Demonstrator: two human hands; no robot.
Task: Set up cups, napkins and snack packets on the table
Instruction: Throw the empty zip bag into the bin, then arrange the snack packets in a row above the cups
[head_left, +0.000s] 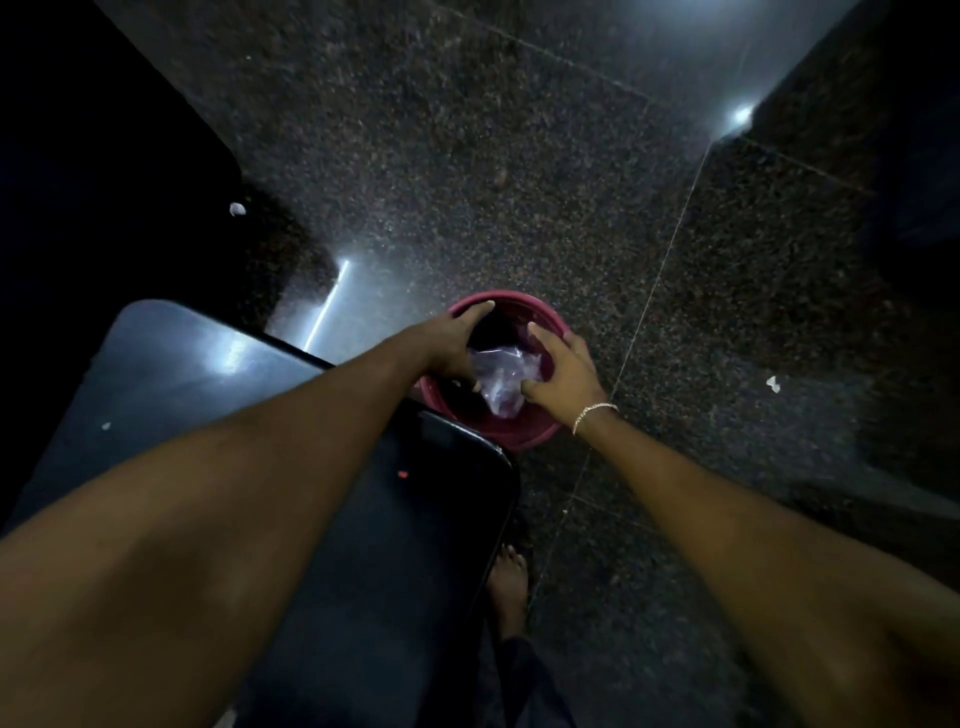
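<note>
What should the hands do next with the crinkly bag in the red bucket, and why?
Probably lift the clear plastic bag straight up out of the red bucket. The right hand grips it, the left hand rests on the rim, and the bag lies down inside.

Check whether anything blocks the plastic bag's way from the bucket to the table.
Nothing visible does. The plastic bag lies in the open bucket, right hand gripping it; the table beside it shows only small scraps.

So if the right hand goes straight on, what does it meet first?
Probably the clear plastic bag in the red bucket; the right hand seems to touch it with its thumb, but depth is unclear.
</note>
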